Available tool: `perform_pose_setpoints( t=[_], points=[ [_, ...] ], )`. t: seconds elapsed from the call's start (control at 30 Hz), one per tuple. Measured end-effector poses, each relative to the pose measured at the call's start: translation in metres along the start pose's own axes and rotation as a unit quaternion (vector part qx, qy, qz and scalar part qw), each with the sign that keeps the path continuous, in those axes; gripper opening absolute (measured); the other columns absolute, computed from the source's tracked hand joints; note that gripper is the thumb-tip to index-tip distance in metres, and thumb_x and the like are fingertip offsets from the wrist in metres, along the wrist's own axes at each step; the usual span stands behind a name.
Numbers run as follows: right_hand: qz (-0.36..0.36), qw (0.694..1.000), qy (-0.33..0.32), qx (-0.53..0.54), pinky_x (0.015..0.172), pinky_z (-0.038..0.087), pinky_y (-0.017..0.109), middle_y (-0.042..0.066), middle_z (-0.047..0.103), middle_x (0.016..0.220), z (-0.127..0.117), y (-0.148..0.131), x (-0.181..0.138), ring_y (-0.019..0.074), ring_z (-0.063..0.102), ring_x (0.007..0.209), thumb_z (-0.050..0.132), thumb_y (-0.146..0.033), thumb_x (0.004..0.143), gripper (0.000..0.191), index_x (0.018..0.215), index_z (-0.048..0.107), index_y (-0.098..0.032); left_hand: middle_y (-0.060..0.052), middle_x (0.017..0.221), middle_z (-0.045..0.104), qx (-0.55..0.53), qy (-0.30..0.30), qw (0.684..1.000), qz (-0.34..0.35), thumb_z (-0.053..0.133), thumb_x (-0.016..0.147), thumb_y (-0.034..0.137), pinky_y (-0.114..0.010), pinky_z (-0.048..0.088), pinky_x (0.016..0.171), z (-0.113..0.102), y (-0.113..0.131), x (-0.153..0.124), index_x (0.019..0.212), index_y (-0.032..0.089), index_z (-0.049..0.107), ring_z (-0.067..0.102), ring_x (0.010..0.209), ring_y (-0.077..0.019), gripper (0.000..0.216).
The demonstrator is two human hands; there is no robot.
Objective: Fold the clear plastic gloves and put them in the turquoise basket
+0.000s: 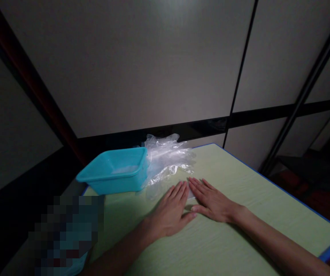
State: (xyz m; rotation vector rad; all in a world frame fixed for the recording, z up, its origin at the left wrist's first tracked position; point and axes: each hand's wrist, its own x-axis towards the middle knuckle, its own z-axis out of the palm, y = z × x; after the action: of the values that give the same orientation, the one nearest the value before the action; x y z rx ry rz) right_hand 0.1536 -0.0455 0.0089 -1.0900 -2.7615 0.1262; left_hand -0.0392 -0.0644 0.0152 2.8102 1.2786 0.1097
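I'm looking forward and down from my own head, one camera, with the table [245,184] spread out below me! My left hand [172,211] and right hand [211,199] show near, just below the middle, the forearms [271,239] running in from the bottom edge and the lower right corner (a wide view, this one). Past the table's far edge, I'm facing pale panels [153,69] across the upper half, their dark band [199,128] tilting up rightward. Left of centre, I see down into the blue tub [119,184].
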Motion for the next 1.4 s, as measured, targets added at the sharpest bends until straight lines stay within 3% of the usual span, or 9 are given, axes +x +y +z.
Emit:
perform_pose_setpoints(
  t=[0.27, 0.77, 1.07, 1.4],
  points=[
    [-0.004, 1.0, 0.005, -0.004, 0.106, 0.012, 0.044, 0.018, 0.016, 0.14, 0.0002, -0.0002, -0.0005, 0.023, 0.011, 0.13, 0.022, -0.06, 0.084, 0.075, 0.136, 0.017, -0.006, -0.013, 0.143, 0.006, 0.007, -0.031, 0.999, -0.011, 0.025, 0.084, 0.058, -0.039, 0.009, 0.106, -0.0039, 0.002, 0.0014, 0.136, 0.008, 0.013, 0.001, 0.131, -0.0225, 0.074],
    [0.012, 1.0, -0.008, -0.004, 0.105, 0.013, 0.046, 0.016, 0.017, 0.14, 0.0005, -0.0018, -0.0005, 0.0253, 0.014, 0.13, 0.023, -0.062, 0.083, 0.077, 0.137, 0.018, -0.007, -0.013, 0.143, 0.006, -0.003, -0.023, 1.0, 0.006, 0.024, 0.083, 0.059, -0.04, 0.008, 0.106, -0.0009, -0.0022, 0.0006, 0.136, 0.008, 0.012, 0.001, 0.131, -0.0233, 0.075],
    [0.044, 0.998, 0.03, -0.022, 0.104, 0.013, 0.048, 0.017, 0.021, 0.139, 0.0044, 0.0034, -0.0083, 0.025, 0.016, 0.129, 0.023, -0.059, 0.084, 0.074, 0.136, 0.018, -0.008, -0.012, 0.144, 0.004, -0.002, -0.025, 1.0, -0.006, 0.033, 0.082, 0.056, -0.039, 0.008, 0.106, -0.001, -0.0029, -0.0015, 0.137, 0.008, 0.011, -0.002, 0.131, -0.0217, 0.075],
    [-0.002, 0.999, 0.051, -0.013, 0.105, 0.013, 0.047, 0.016, 0.017, 0.141, 0.0062, 0.0048, -0.0064, 0.0238, 0.013, 0.13, 0.025, -0.057, 0.085, 0.072, 0.138, 0.014, -0.011, -0.007, 0.144, 0.006, -0.021, -0.015, 1.0, 0.013, 0.034, 0.083, 0.055, -0.042, 0.01, 0.105, -0.0043, -0.0023, -0.0008, 0.137, 0.018, 0.014, -0.001, 0.131, -0.0226, 0.069]
  ],
)
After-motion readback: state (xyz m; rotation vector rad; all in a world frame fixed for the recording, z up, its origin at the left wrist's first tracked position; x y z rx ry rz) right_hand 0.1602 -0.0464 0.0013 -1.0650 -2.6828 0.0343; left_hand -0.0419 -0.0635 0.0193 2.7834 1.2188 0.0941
